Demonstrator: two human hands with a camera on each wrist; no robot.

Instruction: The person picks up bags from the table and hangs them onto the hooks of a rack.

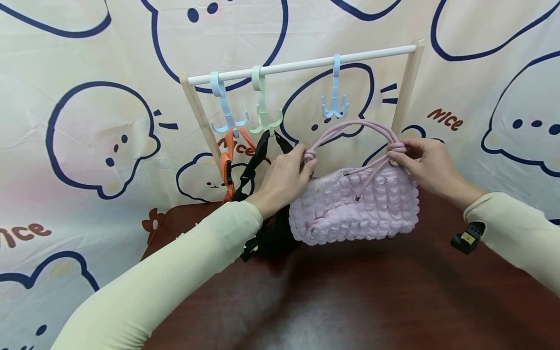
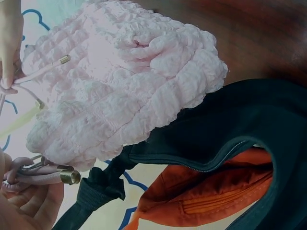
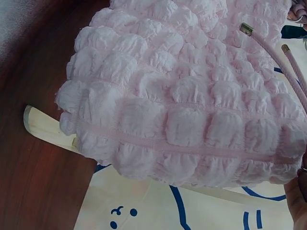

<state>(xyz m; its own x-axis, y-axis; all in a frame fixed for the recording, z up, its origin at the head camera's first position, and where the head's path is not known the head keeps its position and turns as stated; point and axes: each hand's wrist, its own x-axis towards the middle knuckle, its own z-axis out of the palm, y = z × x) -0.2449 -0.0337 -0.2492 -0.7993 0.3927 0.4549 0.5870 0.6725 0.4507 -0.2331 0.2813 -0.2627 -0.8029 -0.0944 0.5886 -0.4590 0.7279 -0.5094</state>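
Observation:
A pink puffy handbag hangs between the two hands, in front of the rack and over the table. The left hand pinches the knotted left end of its cord handle. At the other end, the right hand grips the right knot between thumb and fingers. The handle arches just below a blue hook and looks apart from it. Metal-tipped cord ends dangle over the bag's front. In the right wrist view the puffy fabric hides most of the right hand.
A white rod on wooden posts carries the hooks. An orange bag hangs from the left blue hook, and a black bag from the green hook. Beneath lies a dark brown table, with a patterned cloth behind.

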